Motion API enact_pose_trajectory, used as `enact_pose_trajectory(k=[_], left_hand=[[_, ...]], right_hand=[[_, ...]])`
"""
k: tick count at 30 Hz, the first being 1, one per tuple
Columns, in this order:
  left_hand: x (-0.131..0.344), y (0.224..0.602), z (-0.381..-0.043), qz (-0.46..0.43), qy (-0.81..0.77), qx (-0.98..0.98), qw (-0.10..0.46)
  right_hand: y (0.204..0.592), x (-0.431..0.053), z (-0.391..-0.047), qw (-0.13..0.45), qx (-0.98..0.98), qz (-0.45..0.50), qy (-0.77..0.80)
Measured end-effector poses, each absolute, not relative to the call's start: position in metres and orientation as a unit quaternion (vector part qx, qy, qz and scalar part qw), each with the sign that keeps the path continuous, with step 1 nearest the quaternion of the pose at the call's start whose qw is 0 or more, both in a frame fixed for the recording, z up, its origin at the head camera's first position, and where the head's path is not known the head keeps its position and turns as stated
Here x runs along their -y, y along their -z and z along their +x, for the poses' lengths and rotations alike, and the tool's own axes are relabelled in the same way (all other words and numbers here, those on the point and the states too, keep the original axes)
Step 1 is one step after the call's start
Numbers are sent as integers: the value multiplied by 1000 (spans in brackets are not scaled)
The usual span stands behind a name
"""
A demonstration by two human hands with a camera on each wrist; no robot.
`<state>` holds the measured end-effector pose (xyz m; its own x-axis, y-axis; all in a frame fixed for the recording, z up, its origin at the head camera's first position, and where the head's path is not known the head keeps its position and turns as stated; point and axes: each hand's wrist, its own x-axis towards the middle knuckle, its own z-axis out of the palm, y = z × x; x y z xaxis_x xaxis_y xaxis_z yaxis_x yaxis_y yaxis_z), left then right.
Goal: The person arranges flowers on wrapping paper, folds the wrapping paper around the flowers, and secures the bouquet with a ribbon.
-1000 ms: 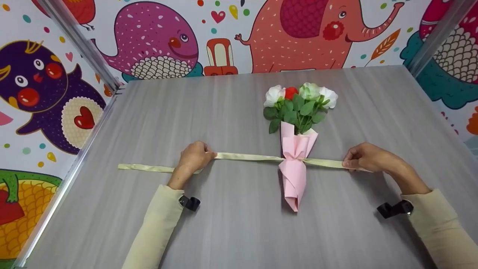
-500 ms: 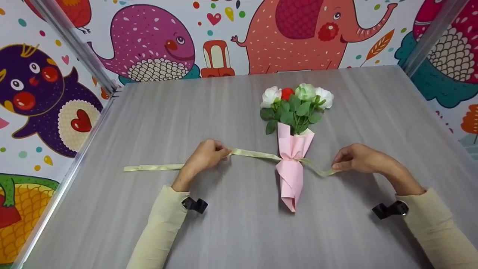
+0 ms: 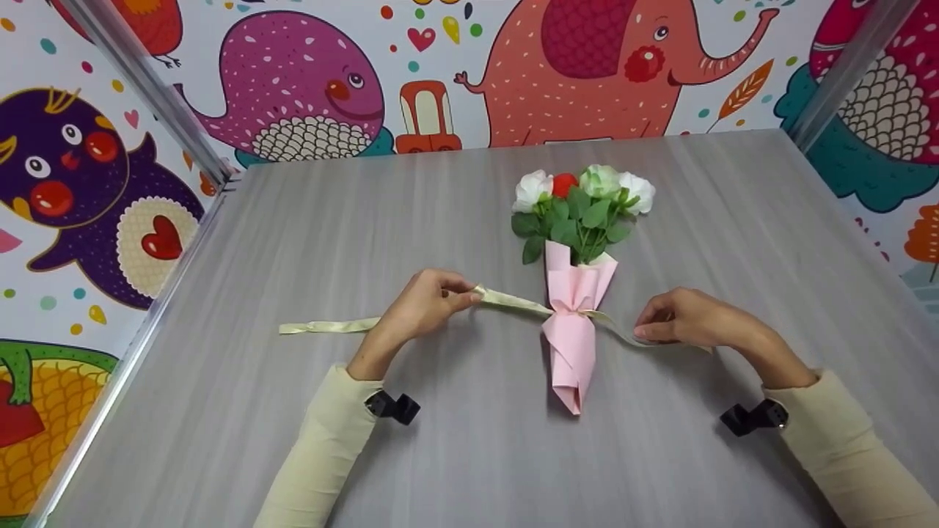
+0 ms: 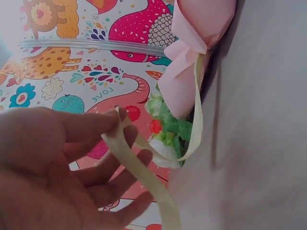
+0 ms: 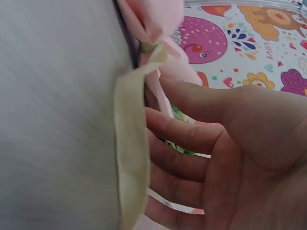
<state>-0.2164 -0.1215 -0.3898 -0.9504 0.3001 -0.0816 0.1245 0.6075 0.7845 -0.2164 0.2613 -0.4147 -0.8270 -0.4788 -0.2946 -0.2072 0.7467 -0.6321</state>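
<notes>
A flower bouquet [image 3: 574,348] wrapped in pink paper lies on the table, its white, red and pale green blooms pointing away from me. Round the paper's waist runs a pale yellow-green ribbon [image 3: 513,301]. Left of the bouquet, my left hand [image 3: 422,304] pinches this ribbon between thumb and index finger, lifting it off the table; the long tail hangs behind the hand [image 4: 53,163]. On the other side, my right hand [image 3: 689,317] hovers with loosely bent fingers beside the shorter ribbon end. In the right wrist view that ribbon end [image 5: 132,139] runs along the table outside the fingertips.
The grey wood-grain table [image 3: 469,455] is bounded by walls printed with cartoon animals [image 3: 301,81]. A metal rail [image 3: 139,92] stands at the back left corner and another post [image 3: 843,81] at the back right. Each wrist wears a small black camera [image 3: 392,407].
My left hand has moved right toward the bouquet, still pinching the ribbon. My right hand has moved left and let go of its end, which has gone slack and dropped toward the table.
</notes>
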Motion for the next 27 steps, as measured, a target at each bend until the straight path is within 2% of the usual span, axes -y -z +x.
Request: enact_pose_trajectory(k=[6,10,15,20,27], left_hand=[[117,389,-215,161,-450,-876,67],[115,391,-214,164,-455,-873,66],[115,393,-213,137,-458,-876,67],[116,397,-213,87,-459,-879,92],[120,402,-214,28,-315,-946,77]], right_hand=[[419,-253,-214,213,-908,-202,298],[420,-250,-214,207,-908,-204,301],[422,-248,-214,197,-909,-211,301],[423,-246,-213,201,-906,-211,307],[423,-246,-212,197,-909,-207,303]])
